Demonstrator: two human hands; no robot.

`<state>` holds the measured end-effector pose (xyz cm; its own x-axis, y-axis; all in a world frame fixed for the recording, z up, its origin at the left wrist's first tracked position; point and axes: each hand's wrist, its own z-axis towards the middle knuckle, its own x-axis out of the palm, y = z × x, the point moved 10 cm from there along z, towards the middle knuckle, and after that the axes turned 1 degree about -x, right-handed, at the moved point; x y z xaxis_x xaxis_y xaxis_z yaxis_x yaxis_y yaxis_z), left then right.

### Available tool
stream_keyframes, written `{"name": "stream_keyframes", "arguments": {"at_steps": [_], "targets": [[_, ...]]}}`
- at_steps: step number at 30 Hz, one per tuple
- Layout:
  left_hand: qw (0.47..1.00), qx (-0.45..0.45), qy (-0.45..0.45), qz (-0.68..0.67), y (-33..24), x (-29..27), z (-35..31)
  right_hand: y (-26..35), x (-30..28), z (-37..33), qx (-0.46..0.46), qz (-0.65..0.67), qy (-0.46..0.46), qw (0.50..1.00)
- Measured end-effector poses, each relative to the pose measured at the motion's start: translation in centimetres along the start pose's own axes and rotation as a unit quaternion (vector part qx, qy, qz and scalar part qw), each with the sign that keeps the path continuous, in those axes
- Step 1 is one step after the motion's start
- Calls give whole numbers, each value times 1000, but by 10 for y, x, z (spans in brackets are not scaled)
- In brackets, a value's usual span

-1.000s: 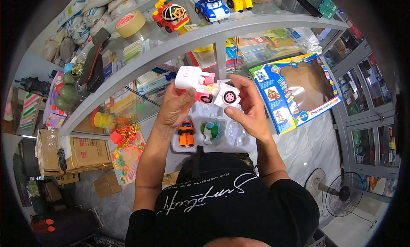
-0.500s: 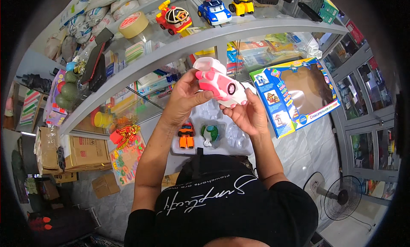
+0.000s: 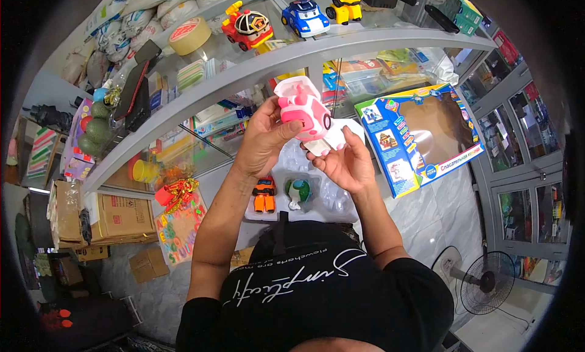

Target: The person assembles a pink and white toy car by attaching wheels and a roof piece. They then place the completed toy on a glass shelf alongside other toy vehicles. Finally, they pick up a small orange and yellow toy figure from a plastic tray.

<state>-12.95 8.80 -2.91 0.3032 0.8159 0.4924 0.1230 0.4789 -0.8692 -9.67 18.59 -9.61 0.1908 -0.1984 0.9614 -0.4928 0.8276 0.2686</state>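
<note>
So the pink-and-white toy vehicle [image 3: 308, 117] is up around the centre of the frame, with the left hand [image 3: 266, 139] curled snugly round its pink part and the right hand [image 3: 348, 164] half closed, thumb and fingers pinching the white end. Just below there's a pale plastic tray [image 3: 317, 216] with an orange toy [image 3: 264, 195] and a green-and-white toy [image 3: 298, 194] sitting in it, plus a blue windowed box [image 3: 409, 139] off to the right.

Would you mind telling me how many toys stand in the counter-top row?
3: the red toy at left, the blue toy in the middle and the yellow toy at right. Others may be out of view.
</note>
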Motion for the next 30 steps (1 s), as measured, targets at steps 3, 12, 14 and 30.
{"name": "stream_keyframes", "arguments": {"at_steps": [3, 12, 14, 30], "targets": [[998, -14, 36, -39, 6, -6, -1, 11, 4, -2, -52, -82, -17, 995], [999, 9, -10, -43, 11, -6, -5, 41, 19, -9, -239, -353, -60, 902], [999, 26, -17, -21, 8, -7, -6, 38, 21, -10, -237, -372, -54, 896], [997, 33, -60, 31, -2, -9, -3, 42, 32, -15, -266, -407, -43, 873]]}}
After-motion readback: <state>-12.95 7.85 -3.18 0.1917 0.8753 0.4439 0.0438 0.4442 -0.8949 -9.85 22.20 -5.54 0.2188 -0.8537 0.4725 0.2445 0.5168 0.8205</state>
